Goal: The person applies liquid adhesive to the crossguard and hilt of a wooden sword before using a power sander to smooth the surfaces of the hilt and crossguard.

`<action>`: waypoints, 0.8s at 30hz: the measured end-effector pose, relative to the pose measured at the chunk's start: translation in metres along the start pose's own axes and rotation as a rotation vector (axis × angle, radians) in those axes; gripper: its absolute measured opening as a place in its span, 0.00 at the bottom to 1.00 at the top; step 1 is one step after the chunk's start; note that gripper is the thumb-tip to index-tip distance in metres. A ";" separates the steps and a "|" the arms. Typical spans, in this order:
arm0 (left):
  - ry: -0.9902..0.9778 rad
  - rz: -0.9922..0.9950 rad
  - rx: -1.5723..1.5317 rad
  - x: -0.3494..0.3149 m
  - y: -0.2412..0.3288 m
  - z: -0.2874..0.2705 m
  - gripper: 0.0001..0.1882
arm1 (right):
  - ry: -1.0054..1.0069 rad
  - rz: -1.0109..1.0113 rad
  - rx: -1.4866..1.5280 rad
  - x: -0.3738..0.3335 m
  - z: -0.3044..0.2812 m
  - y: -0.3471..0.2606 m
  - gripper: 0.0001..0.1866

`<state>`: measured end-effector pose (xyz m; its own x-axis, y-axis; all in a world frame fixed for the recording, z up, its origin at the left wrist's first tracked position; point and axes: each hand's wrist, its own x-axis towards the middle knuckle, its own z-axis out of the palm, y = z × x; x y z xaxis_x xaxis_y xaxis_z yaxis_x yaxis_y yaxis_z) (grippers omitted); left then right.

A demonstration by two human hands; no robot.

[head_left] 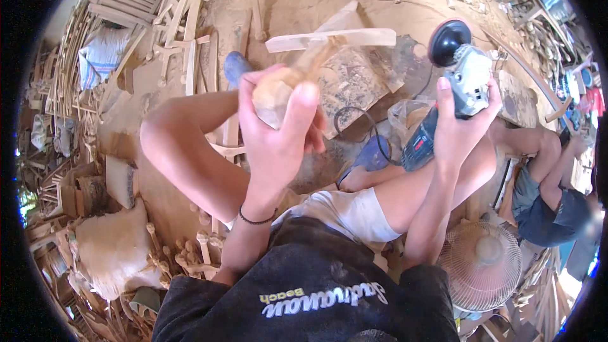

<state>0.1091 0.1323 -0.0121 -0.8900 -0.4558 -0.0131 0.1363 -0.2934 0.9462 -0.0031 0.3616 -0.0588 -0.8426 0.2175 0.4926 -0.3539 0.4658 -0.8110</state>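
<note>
My left hand [278,117] is wrapped round the faceted, knob-like end of a pale carved wooden piece [320,50]. Its shaft runs away from me to a curved crossbar, and a tapering part shows beyond, so it looks like a sword hilt. To the right, my right hand [465,117] grips an angle grinder [421,139] with a blue body and a grey head. The grinder's round dark disc [450,43] faces up and stands apart from the wood. I cannot tell whether the disc is spinning.
A dusty board [351,82] lies on the ground between my feet, with a cable [358,109] by it. Wooden sticks [190,19] are piled at far left. At right are a fan [484,263] and another seated person [551,209]. A sack [117,250] lies at left.
</note>
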 end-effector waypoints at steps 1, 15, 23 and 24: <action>0.027 0.002 0.031 0.008 0.005 0.005 0.20 | -0.025 -0.010 0.026 -0.003 -0.001 -0.005 0.44; 0.086 -0.049 -0.008 0.000 0.008 0.052 0.13 | -0.316 0.061 -0.022 -0.029 0.031 -0.044 0.44; 0.096 -0.032 -0.010 -0.002 0.005 0.053 0.14 | -0.325 0.056 -0.212 -0.031 0.036 -0.039 0.45; 0.103 -0.037 -0.014 -0.002 0.007 0.053 0.14 | -0.321 0.066 -0.263 -0.031 0.035 -0.038 0.45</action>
<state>0.0884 0.1753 0.0118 -0.8452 -0.5282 -0.0819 0.1107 -0.3228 0.9400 0.0227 0.3069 -0.0540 -0.9584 -0.0047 0.2855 -0.2143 0.6724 -0.7085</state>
